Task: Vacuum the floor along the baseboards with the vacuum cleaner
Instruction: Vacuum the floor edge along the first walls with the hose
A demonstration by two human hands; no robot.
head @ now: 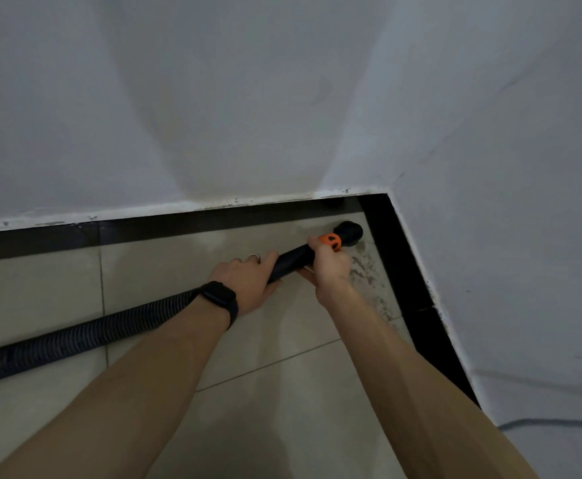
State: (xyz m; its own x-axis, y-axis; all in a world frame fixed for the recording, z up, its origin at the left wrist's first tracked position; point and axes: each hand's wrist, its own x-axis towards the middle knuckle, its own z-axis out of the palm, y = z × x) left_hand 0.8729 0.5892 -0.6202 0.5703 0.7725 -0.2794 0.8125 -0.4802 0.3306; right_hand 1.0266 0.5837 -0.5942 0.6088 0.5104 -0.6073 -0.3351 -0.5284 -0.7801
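Left grip (248,281) was curled round the black vacuum tube (293,259) near the ribbed hose (92,330), right grip (331,267) clamped on it at the orange collar (332,242), nozzle (350,233) on the tiled floor (248,392) in the corner, just beside the black baseboard (396,254).

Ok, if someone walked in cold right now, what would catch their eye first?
The orange collar behind the black nozzle, which sits near the corner where the two black baseboards meet. The left hand and right hand both grip the vacuum wand mid-frame. Grey dirt speckles the tile along the right baseboard.
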